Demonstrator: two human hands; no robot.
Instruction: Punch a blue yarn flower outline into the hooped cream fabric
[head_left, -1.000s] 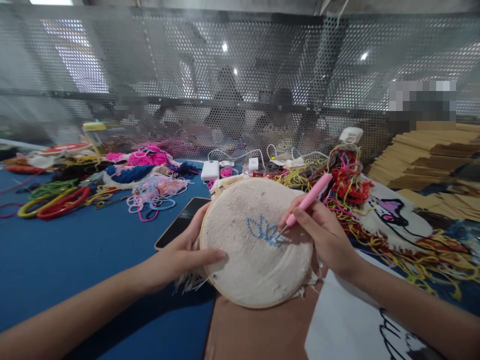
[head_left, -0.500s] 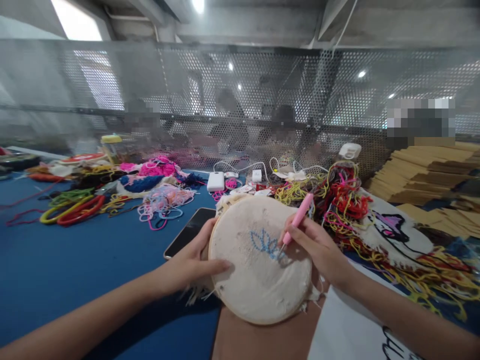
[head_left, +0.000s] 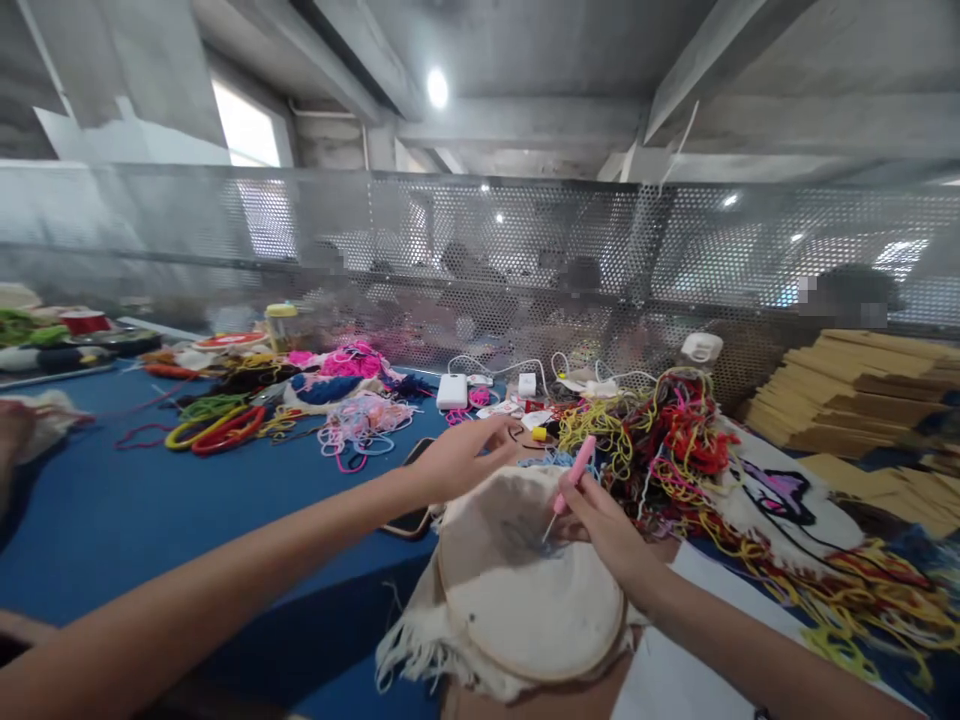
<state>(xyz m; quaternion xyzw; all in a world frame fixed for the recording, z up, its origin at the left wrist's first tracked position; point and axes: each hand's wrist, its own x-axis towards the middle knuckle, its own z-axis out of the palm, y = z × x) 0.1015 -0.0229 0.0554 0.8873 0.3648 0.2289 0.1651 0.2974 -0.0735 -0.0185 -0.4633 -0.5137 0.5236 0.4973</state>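
Note:
My right hand (head_left: pixel 596 515) is closed around a pink punch needle (head_left: pixel 576 474), its thin tip pointing down at the cloth. Cream cloth stretched on a round hoop (head_left: pixel 536 610) lies tilted below, with fringed edges hanging at the lower left. Faint dark and blue marks show on the cloth near the tip. My left hand (head_left: pixel 472 455) is off the hoop, just above its far left edge, with fingers apart and nothing visible in them. Light blue yarn (head_left: pixel 551 460) lies behind the hoop.
A phone (head_left: pixel 411 520) lies left of the hoop. Yarn piles (head_left: pixel 367 420) are at the back left, tangled yarn (head_left: pixel 694 440) at the right. White paper (head_left: pixel 667 660), stacked brown envelopes (head_left: pixel 847 390) and a mesh partition (head_left: pixel 525 240) surround the work. Another person's hand (head_left: pixel 13 430) is far left.
My left hand has let go of the hoop's left rim and moved up past its far edge. The hoop now lies lower and more tilted. The view has shifted up and left.

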